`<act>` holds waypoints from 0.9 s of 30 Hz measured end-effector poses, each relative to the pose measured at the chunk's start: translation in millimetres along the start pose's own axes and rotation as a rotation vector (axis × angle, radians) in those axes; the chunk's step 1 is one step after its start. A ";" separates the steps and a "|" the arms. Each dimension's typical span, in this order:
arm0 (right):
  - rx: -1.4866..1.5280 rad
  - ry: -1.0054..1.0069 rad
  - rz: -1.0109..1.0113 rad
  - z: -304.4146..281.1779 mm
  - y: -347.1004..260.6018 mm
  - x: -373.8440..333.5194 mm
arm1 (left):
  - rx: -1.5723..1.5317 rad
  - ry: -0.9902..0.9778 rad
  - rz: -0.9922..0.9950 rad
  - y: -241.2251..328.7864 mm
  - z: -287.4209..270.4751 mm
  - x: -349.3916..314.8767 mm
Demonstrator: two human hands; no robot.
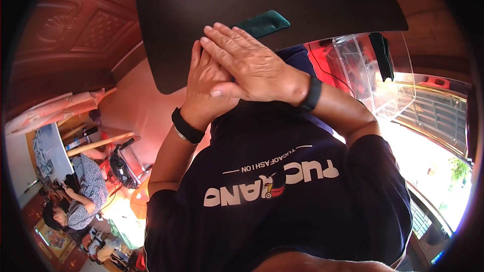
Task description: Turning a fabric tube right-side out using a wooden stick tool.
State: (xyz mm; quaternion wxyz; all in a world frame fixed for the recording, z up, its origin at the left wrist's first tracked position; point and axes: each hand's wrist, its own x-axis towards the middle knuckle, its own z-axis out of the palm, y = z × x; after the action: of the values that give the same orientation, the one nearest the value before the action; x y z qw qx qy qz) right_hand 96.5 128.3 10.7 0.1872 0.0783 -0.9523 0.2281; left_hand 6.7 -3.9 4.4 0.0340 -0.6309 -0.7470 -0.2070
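My right hand point(258, 68) lies flat across my left hand point(200, 90), its fingers stretched out and close together. The left hand's fingers also reach straight out, partly covered by the right. Whatever may be between the two palms is hidden. Just beyond my fingertips, a flat dark green cloth piece point(267, 23), long and narrow like a pouch, rests on the dark table point(166, 35). Neither hand grips it; the right fingers overlap its near end in view. Each wrist wears a black band.
To the right of the table stands a clear plastic bin point(352, 58) with a dark cloth point(382, 56) over its edge. A carved reddish wooden panel point(85, 25) is at the far left. Farther off on the left, another person point(89, 186) sits at a light-topped table point(50, 146).
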 end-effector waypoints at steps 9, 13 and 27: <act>-0.367 -0.111 0.257 -28.4 40.7 -37.8 | -0.001 -0.164 -0.091 -4.7 -10.2 -2.6; -0.462 -0.125 0.267 -46.8 53.0 -52.7 | 0.045 -0.188 -0.100 -12.5 -18.2 -19.2; -0.348 0.175 0.362 -50.8 75.8 -21.1 | -0.237 0.219 -0.225 -26.2 -26.9 -25.5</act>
State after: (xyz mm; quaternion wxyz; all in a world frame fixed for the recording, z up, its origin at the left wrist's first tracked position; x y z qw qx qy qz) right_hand 114.4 220.2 13.7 0.2356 -0.1465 -0.9558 0.0967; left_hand -18.8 -40.1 14.1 0.0173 -0.5167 -0.7750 -0.3634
